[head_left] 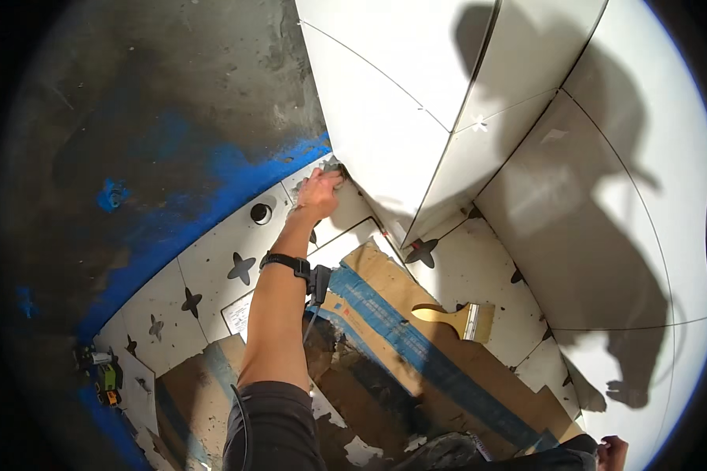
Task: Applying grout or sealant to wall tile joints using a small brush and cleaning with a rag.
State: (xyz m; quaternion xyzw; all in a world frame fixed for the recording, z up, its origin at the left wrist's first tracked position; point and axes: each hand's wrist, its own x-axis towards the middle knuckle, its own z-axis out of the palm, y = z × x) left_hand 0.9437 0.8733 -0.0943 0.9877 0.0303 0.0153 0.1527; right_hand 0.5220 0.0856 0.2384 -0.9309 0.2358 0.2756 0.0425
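Observation:
My left hand [319,193] reaches forward to the floor beside the bottom corner of the white wall panel [377,102]. Its fingers are curled together over a patch of grey material [330,164]; whatever they hold is hidden. Around that hand lie white floor tiles [212,267] with dark petal shapes. A small round black-and-white object [261,213] stands on the tiles to its left. My right hand [611,454] shows only partly at the lower right edge, fingers curled, its contents out of sight.
Stained cardboard [479,361] with blue stripes covers the floor ahead of me, a wide flat brush [456,320] lying on it. White tiled wall [605,259] rises on the right. Blue-edged dark floor [165,118] spreads left; a green-and-black tool [106,381] sits at lower left.

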